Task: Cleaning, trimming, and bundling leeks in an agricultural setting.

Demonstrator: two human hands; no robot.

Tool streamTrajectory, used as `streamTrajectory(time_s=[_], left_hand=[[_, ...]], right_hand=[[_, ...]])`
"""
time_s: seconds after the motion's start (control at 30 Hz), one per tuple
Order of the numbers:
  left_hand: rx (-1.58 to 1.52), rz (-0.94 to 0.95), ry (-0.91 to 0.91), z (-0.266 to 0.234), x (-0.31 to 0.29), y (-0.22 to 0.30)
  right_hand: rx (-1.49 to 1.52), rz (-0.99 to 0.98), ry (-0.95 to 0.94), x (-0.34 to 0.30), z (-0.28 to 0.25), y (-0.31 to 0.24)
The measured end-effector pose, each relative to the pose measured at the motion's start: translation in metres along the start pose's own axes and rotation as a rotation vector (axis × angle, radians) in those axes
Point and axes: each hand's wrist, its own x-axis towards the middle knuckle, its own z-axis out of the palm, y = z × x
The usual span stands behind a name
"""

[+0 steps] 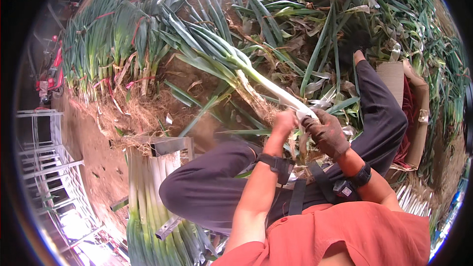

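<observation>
A long green onion [268, 84] slants across the middle, its green leaves up to the left and its white end toward me. My right hand [326, 133], in a dirty brown glove, is wrapped round that white end. Close beside it on the left, my bare left hand [284, 124] is closed against the lower side of the stalk; what its fingers pinch is hidden. Under the stalk lies another onion with dry brown outer leaves [252, 96], its roots close to my left hand. Loose peeled leaves [322, 102] lie just beyond my gloved hand.
Bundled green onions [118, 44] with pink ties stand at the far left, roots toward me. Cleaned onions [152, 177] lie by a metal frame [170, 145] at my left knee. A cardboard box [418, 113] with red strands stands right of my leg. Leaf waste [315, 15] covers the ground ahead.
</observation>
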Motion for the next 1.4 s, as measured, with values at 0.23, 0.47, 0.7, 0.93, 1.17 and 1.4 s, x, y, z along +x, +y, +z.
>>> streamTrajectory(time_s=[0.23,0.47,0.7,0.93,1.17,1.4], left_hand=[[-1.048,0.054,0.199,-0.015,-0.019,0.068],[-0.961,-0.027,0.508,-0.001,-0.007,0.063],[-0.392,0.249,0.048,0.001,0.002,-0.022],[-0.026,-0.066,0.311,-0.035,-0.008,0.043],[-1.222,-0.183,0.142,-0.069,-0.002,0.111],[-1.341,-0.237,0.088,-0.073,-0.002,0.120]], right_hand=[[0.138,-0.027,-0.039,-0.005,0.016,0.004],[0.130,0.058,-0.090,-0.010,0.011,-0.013],[0.049,-0.085,-0.032,-0.002,0.015,-0.027],[-0.384,-0.283,0.064,0.007,-0.005,-0.013],[-0.510,-0.433,-0.219,0.004,0.012,-0.031],[0.296,-0.312,-0.133,0.083,0.019,-0.014]])
